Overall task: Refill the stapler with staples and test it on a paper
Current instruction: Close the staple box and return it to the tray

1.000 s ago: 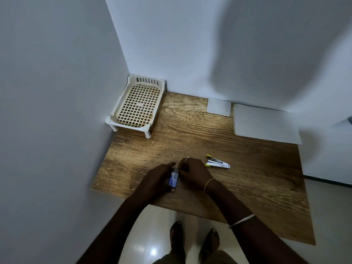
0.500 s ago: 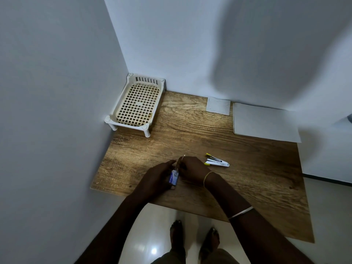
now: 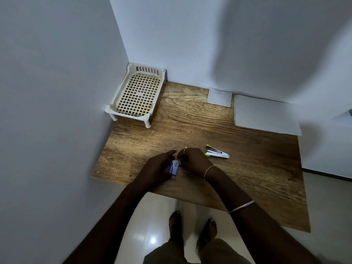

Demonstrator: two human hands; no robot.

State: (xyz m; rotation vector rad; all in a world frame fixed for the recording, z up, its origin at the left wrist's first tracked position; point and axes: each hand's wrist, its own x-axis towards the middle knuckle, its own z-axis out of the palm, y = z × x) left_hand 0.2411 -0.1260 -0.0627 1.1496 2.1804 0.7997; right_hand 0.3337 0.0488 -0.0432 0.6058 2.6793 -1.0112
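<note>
On desk [image 3: 257, 168]: one stapler [image 3: 217, 153] (staple box [image 3: 173, 167] held).

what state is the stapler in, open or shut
Open: the stapler lies on the table, its two yellow-tipped arms splayed apart.

Your table [image 3: 247, 168] looks like matt, grained wood; the rack [image 3: 122, 100] is smooth plastic, the sheets [image 3: 264, 115] matt paper, the floor [image 3: 152, 225] glossy.

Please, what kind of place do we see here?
Probably a small work desk in a room corner, home or office: a wooden table against two plain walls, with a stapler, a staple box, white paper sheets and a plastic mesh tray.
</note>
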